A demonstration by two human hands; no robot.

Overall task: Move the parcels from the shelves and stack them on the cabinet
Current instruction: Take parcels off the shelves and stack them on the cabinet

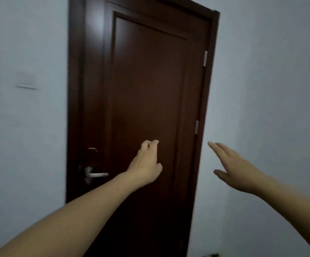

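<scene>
Holds left hand (146,164) loosely curled before dark brown wooden door (146,80), right hand (241,171) flat right of it, both empty. No parcels, shelves, cabinet in view; may knock door reaching blindly.

Count, as I see it: my left hand (146,164), my right hand (241,173), two; one door (146,80); one door handle (96,174); two hinges (205,58); one wall switch (25,80).
</scene>
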